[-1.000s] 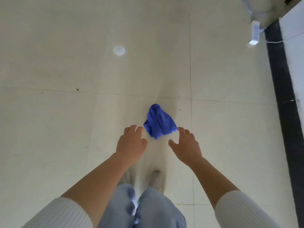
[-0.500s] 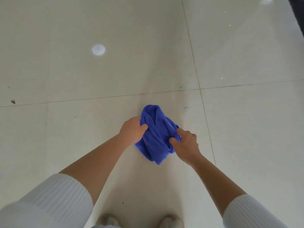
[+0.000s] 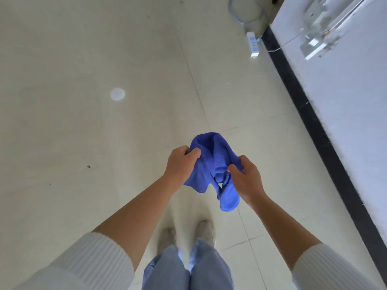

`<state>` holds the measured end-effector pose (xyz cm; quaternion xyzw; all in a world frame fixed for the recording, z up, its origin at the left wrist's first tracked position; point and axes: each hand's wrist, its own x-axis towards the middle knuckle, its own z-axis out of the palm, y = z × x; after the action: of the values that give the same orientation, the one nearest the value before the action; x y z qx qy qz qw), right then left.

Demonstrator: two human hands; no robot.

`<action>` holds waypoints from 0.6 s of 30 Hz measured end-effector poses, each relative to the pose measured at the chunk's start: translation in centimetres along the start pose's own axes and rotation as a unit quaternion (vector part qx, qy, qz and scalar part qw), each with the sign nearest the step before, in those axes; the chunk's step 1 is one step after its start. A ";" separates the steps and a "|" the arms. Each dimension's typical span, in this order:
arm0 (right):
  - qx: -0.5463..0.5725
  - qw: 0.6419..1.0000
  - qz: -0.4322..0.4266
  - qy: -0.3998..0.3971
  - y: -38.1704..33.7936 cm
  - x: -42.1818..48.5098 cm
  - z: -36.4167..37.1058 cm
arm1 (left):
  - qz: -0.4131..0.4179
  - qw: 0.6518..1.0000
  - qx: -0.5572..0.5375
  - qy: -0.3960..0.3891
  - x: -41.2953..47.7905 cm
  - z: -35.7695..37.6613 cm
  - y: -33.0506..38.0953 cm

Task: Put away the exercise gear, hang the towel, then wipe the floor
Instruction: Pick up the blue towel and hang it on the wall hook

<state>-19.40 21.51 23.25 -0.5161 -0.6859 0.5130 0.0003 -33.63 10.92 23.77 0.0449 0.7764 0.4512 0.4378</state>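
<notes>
A crumpled blue cloth (image 3: 213, 162) hangs in the air above the pale tiled floor (image 3: 104, 143), held between both hands. My left hand (image 3: 180, 162) pinches its upper left edge. My right hand (image 3: 245, 176) grips its right side, and a loose corner droops below that hand. My feet in pale shoes stand directly beneath the cloth.
A white wall (image 3: 345, 101) with a black skirting strip (image 3: 310, 114) runs along the right. A white power strip (image 3: 253, 45) and a round fan base (image 3: 245, 11) sit on the floor at the top right. A round light reflection (image 3: 117, 94) shows on the tiles.
The cloth lay on the floor a second ago; both hands closed on it and lifted it off the tiles. The view has risen as I stood up, and my feet are back in sight.
</notes>
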 end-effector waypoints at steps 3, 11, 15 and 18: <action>0.018 0.999 -0.003 0.028 -5.2 -6.7 -5.8 | 0.047 0.997 0.053 -0.031 -7.4 -0.2 7.4; 0.118 0.982 0.016 0.147 -12.0 -23.0 -16.1 | 0.231 0.943 0.171 -0.166 -22.4 0.2 20.6; 0.152 0.968 0.031 0.198 -12.0 -30.0 -19.6 | 0.310 0.898 0.206 -0.235 -28.3 2.2 23.8; 0.166 0.956 0.039 0.240 -11.3 -35.0 -22.4 | 0.344 0.864 0.219 -0.295 -32.9 5.1 25.2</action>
<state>0.84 13.09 60.30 -0.6431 -0.5500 0.4804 0.2305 -17.99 13.86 62.37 0.5350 0.6249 0.3575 0.4422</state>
